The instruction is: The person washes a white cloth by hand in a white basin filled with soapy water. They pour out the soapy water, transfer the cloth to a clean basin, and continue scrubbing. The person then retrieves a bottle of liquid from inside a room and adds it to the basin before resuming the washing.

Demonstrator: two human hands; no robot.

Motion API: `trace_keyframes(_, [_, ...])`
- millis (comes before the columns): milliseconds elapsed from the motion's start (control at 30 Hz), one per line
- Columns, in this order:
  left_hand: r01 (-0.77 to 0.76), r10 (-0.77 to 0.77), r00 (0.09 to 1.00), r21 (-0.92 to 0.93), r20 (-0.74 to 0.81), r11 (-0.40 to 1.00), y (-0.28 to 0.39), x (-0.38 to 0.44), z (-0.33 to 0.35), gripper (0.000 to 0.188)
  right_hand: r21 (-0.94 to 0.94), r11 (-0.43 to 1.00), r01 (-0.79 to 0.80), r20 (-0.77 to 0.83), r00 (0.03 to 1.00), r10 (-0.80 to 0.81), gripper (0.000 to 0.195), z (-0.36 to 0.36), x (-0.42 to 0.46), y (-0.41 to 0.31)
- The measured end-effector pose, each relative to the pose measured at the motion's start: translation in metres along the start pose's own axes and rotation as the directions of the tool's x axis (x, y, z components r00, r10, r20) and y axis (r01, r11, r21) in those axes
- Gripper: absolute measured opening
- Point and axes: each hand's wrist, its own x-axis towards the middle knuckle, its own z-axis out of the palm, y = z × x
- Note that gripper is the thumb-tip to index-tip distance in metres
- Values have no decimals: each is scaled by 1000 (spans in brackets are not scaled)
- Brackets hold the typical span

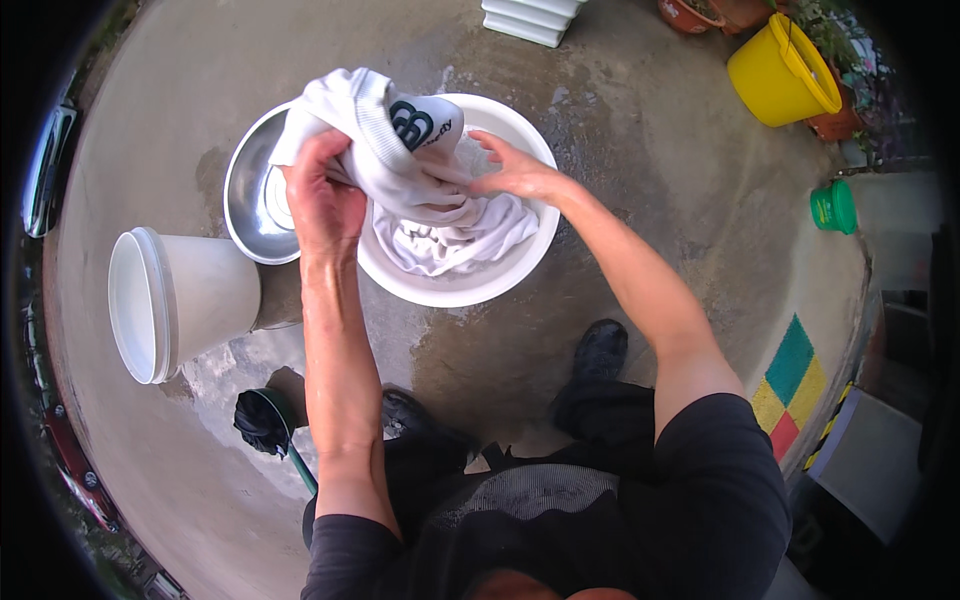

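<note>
My left hand grips a white knit garment near its ribbed band and holds that part up. A dark printed design with lettering shows on the raised cloth. The garment's lower folds lie bunched in a white plastic basin, which appears to hold some water. My right hand hovers over the basin's right side, fingers spread and thumb close to the cloth; nothing is in it. Partly behind my left hand and the garment, a steel bowl stands on the ground left of the basin.
A white plastic bucket stands at left. Below it, a green-handled dipper holds dark cloth. A yellow bucket, a green pail and several plant pots are on the right. The concrete floor has wet patches.
</note>
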Motion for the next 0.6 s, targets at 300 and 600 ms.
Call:
trace_keyframes(300, [77,-89,995,222,42,972,59,31,-4,46,420,901,104,-139,989,-49,24,-13,-5,-42])
trace_keyframes(600, [318,-292,946,599,-143,735,32,22,-57,62,863,440,246,-236,969,-79,18,-37,-12,-123])
